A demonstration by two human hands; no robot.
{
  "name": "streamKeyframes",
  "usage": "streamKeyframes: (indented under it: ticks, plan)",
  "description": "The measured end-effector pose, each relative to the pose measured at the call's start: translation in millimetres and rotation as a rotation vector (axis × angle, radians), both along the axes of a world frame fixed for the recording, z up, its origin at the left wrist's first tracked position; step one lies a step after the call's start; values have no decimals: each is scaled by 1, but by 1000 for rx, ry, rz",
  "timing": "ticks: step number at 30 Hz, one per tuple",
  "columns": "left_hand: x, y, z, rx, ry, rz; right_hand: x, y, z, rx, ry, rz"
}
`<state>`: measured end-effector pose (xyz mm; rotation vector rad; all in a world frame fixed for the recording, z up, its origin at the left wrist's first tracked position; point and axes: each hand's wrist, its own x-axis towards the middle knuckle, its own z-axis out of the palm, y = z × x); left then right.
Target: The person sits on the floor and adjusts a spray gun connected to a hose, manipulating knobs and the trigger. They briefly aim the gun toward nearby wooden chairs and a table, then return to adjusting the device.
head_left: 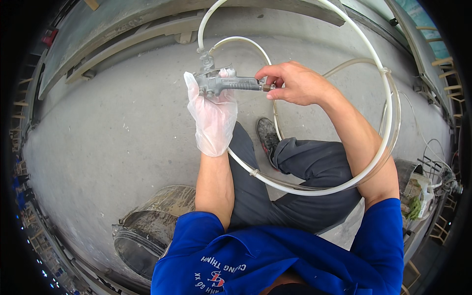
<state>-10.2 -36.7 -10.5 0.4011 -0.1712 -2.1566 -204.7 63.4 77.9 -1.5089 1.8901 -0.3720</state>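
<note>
A grey metal spray gun point(236, 82) lies sideways in front of me, its handle pointing right. My left hand point(215, 115), in a thin clear plastic glove, is wrapped around the gun's body from below. Bare fingers of my right hand point(295, 84) pinch the small brass-coloured fitting point(268, 88) at the end of the handle. From the gun's top a white hose point(366, 39) loops up, around to the right and back across my legs. A thinner hose point(246, 41) curves beside it and runs down past the fitting.
A dusty, dented metal drum point(157, 221) lies at my lower left. At the right stands a container with rags and tubing point(418, 196). Long grey beams point(137, 34) cross the far side. My shoe point(268, 137) rests on the concrete floor point(123, 132).
</note>
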Motion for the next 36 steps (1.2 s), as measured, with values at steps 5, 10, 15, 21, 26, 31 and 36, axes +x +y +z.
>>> streamKeyframes:
  ticks: [5,10,15,21,26,31,36]
  plan:
    - [-1,-1,1,33,26,-34,1,1,-1,20,-12,0]
    - [-2,1,4,50,-47,-14,2,1,0,34,7,15]
    - [-4,2,5,24,-52,3,1,1,1,42,17,35]
    - [-4,0,4,59,-74,-13,2,1,0,60,30,31]
    - [-4,2,4,34,-83,-21,1,2,-2,73,35,33]
    - [-5,1,2,25,-118,-31,0,2,-4,55,32,46]
    - [-5,0,0,23,-151,-30,1,2,-3,72,42,46]
